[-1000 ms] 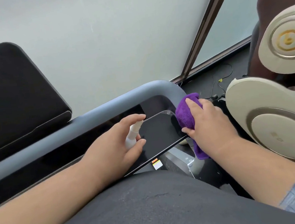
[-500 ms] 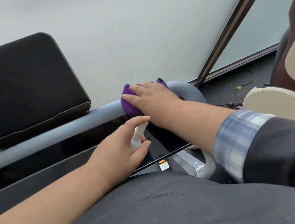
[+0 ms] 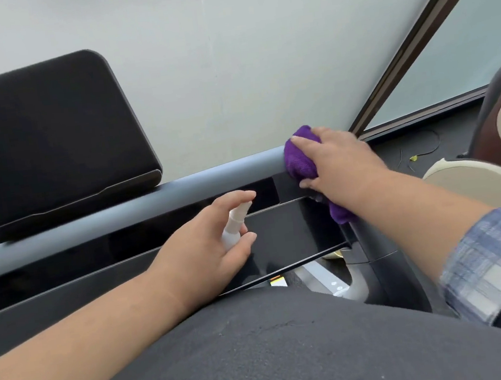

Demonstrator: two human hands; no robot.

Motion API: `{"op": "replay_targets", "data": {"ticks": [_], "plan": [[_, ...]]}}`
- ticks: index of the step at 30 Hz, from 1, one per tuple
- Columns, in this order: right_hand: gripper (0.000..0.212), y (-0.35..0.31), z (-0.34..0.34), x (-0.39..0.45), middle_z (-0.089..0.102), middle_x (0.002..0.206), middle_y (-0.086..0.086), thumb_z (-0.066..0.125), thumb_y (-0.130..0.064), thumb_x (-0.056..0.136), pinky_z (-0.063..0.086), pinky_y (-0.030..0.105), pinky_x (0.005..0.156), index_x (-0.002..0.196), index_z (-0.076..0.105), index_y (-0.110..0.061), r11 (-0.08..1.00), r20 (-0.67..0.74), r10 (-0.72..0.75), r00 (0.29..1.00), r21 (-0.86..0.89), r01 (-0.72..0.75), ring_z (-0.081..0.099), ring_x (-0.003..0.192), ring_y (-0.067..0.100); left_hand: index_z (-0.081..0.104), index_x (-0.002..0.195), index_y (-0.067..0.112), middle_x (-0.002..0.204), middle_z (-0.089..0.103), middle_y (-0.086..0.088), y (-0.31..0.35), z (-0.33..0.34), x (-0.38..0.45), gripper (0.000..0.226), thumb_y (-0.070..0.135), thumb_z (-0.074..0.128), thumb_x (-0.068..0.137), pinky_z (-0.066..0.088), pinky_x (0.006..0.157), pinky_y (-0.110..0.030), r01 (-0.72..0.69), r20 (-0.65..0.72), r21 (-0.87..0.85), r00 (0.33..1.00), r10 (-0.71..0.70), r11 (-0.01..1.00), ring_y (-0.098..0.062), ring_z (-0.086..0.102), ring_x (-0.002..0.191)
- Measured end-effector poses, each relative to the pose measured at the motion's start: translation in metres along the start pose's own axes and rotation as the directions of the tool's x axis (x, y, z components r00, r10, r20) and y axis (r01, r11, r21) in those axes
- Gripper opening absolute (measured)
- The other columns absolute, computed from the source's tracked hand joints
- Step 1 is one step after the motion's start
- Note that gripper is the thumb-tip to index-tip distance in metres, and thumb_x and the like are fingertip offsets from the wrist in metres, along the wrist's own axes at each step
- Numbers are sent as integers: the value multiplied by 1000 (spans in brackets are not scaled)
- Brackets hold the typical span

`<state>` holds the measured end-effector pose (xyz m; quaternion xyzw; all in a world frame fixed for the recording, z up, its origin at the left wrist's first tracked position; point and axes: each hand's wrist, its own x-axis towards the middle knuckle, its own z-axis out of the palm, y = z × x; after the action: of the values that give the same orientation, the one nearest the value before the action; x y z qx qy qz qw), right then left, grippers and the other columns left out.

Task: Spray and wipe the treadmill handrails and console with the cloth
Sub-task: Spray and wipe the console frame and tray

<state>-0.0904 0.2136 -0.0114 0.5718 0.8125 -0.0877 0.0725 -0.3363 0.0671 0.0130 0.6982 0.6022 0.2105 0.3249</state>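
A grey handrail (image 3: 157, 203) runs across the view above the glossy black console panel (image 3: 292, 235). My right hand (image 3: 339, 161) wraps a purple cloth (image 3: 300, 160) around the rail near its right bend, thumb under the bar. A tail of the cloth hangs down over the console's right end. My left hand (image 3: 209, 250) holds a small white spray bottle (image 3: 234, 226) over the console, with the index finger lying on its nozzle. A black screen (image 3: 46, 138) stands tilted behind the rail on the left.
A frosted window with a dark slanted frame (image 3: 407, 43) fills the background. Beige and brown round exercise equipment (image 3: 486, 191) sits at the right. Cables (image 3: 419, 148) lie on the dark floor by the window. My dark-clothed torso fills the bottom of the view.
My right hand went from the rail's right corner up onto the top bar, then slid the cloth back right toward the bend. The left hand kept holding the spray bottle over the console.
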Motion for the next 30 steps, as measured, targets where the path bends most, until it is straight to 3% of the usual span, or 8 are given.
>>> {"op": "replay_targets", "data": {"ticks": [5, 9, 12, 16, 19, 22, 30], "plan": [[87, -84, 6, 20, 22, 161, 5, 64, -62, 84, 24, 47, 116, 154, 18, -39, 949, -3, -301, 954, -101, 299, 25, 144, 31, 33, 129, 60, 101, 60, 26, -8, -2, -8, 55, 43, 61, 86, 42, 75, -12, 4, -13, 9, 1000, -4, 1000, 1, 59, 88], [75, -106, 8, 19, 27, 159, 4, 60, -50, 88, 27, 45, 114, 152, 25, -37, 941, -32, -336, 941, -47, 335, 30, 141, 30, 28, 123, 73, 102, 59, 28, -5, -2, -5, 58, 46, 61, 84, 41, 75, -6, -5, -11, 33, 1000, 5, 999, 2, 60, 92], [75, -79, 7, 10, 27, 159, 1, 65, -55, 86, 27, 46, 113, 150, 29, -39, 980, -56, -189, 980, 55, 192, 30, 141, 27, 32, 125, 69, 102, 59, 26, 0, -1, 1, 55, 46, 60, 84, 41, 76, -11, -34, -2, 11, 999, 34, 999, 0, 60, 91], [83, -33, 13, -22, 21, 160, 3, 70, -50, 85, 31, 47, 109, 152, 23, -41, 995, -67, 89, 994, 53, -86, 27, 140, 29, 31, 128, 61, 103, 58, 29, 5, 5, 11, 55, 43, 60, 85, 42, 74, -16, -92, 67, 3, 994, 92, 996, 1, 59, 88], [82, -20, 19, -52, 22, 158, 5, 71, -40, 84, 41, 47, 101, 152, 24, -40, 959, -82, 274, 958, 95, -266, 35, 132, 32, 29, 126, 63, 104, 57, 28, 9, 10, 17, 55, 42, 61, 87, 42, 71, -19, -164, 149, 5, 976, 161, 986, 0, 59, 86], [81, -21, 24, -80, 24, 157, 6, 71, -43, 85, 45, 46, 97, 151, 25, -41, 901, -61, 415, 908, 163, -401, 41, 127, 33, 28, 127, 62, 104, 56, 28, 15, 16, 23, 54, 43, 60, 87, 43, 70, -19, -253, 219, 15, 945, 244, 967, 2, 59, 88], [86, -27, 54, -204, 35, 148, 3, 76, -45, 79, 48, 47, 92, 150, 28, -40, 751, -28, 641, 767, 227, -620, 46, 121, 32, 25, 130, 61, 98, 58, 26, 28, 38, 28, 53, 48, 57, 90, 40, 69, -20, -432, 350, 34, 850, 394, 901, 7, 55, 89]]}}
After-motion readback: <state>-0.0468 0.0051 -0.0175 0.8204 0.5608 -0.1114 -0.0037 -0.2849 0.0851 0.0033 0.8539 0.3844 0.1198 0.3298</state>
